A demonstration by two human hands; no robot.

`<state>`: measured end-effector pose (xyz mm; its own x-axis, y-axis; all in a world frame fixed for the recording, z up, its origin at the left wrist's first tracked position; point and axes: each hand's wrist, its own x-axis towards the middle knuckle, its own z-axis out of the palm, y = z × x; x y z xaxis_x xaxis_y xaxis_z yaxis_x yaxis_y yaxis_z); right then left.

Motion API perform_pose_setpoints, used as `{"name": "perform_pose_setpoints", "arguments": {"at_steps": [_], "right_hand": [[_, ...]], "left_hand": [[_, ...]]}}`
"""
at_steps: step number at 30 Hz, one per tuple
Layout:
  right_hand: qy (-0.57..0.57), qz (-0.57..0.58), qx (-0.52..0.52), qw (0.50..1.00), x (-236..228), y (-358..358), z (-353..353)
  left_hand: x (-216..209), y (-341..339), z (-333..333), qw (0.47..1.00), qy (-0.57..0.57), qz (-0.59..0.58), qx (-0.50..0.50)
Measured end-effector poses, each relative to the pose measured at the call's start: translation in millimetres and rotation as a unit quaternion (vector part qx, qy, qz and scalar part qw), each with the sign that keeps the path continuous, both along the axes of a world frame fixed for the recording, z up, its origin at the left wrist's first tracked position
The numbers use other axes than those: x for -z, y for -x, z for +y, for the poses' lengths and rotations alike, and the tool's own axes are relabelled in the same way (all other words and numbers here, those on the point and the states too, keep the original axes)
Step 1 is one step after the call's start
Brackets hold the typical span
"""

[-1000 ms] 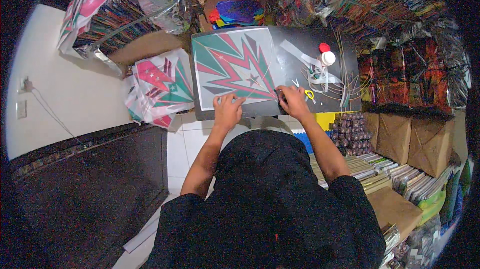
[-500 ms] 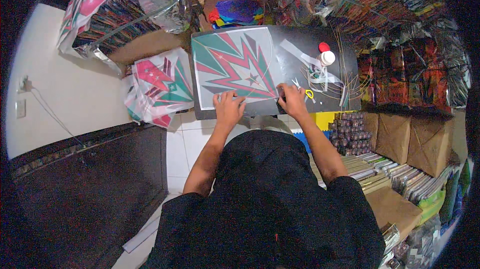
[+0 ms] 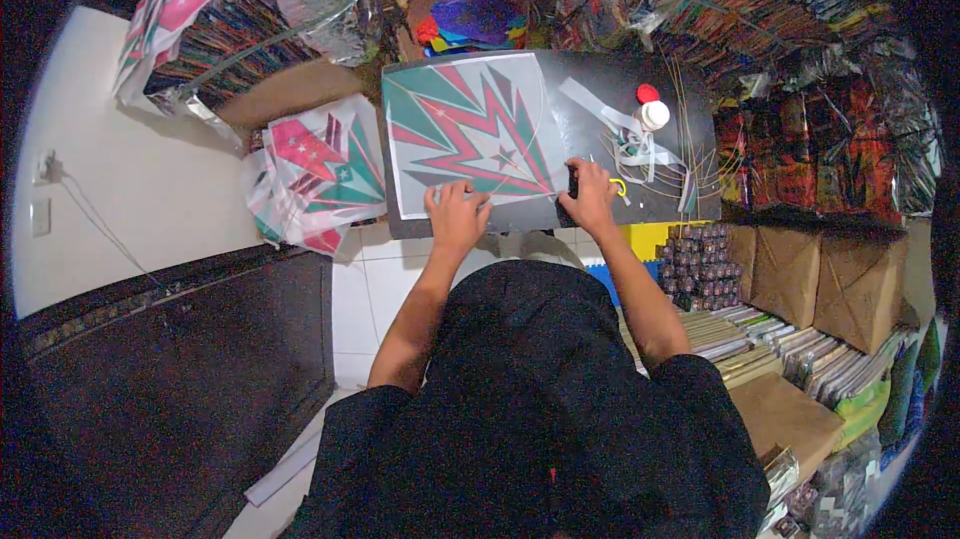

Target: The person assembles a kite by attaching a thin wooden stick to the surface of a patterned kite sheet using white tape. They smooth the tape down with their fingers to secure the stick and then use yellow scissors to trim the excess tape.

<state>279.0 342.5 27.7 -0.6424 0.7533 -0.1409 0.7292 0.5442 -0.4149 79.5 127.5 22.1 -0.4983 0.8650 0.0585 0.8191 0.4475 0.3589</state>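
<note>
A square kite point(image 3: 480, 129) of thin sheet, printed with green, red and grey spikes and a star, lies flat on the dark table. A thin curved stick runs along its right side, and another thin line crosses it diagonally. My left hand point(image 3: 460, 212) rests on its near edge, fingers spread. At its near right corner, my right hand point(image 3: 590, 191) has its thumb by the corner and its fingers bent forward, apart from the thumb. A dark patch shows between them; I cannot tell whether it is a thing or shadow. Yellow-handled scissors point(image 3: 622, 186) are partly hidden behind this hand.
On the dark table point(image 3: 650, 211) stand a white bottle point(image 3: 654, 117) with a red cap point(image 3: 648, 94) nearby, white strips point(image 3: 590, 104) and thin sticks point(image 3: 690, 139). More printed sheets point(image 3: 320, 179) lie at the left. Packed shelves surround the far side; brown boxes point(image 3: 785, 274) stand right.
My right hand has shifted slightly forward, its fingers moving up off the kite's corner and covering more of the scissors. My left hand and the kite stay nearly still.
</note>
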Motion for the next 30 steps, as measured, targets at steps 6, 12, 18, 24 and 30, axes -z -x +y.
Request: {"name": "perform_pose_setpoints", "arguments": {"at_steps": [6,12,18,24,30], "right_hand": [[-0.005,0.010,0.025,1.000,8,-1,-1],[0.027,-0.017,0.040,0.999,-3,3,-1],[0.021,-0.017,0.045,0.999,-3,2,-2],[0.015,-0.009,0.046,0.999,3,0,0],[0.006,-0.027,0.048,0.998,3,1,1]], "left_hand": [[0,0,0,1.000,-0.016,0.001,-0.002],[2,-1,1,1.000,-0.021,-0.005,-0.011],[4,-1,5,0.999,-0.016,-0.017,-0.022],[7,-3,6,0.999,-0.035,-0.013,-0.029],[7,-8,15,0.997,-0.049,-0.036,-0.040]]}}
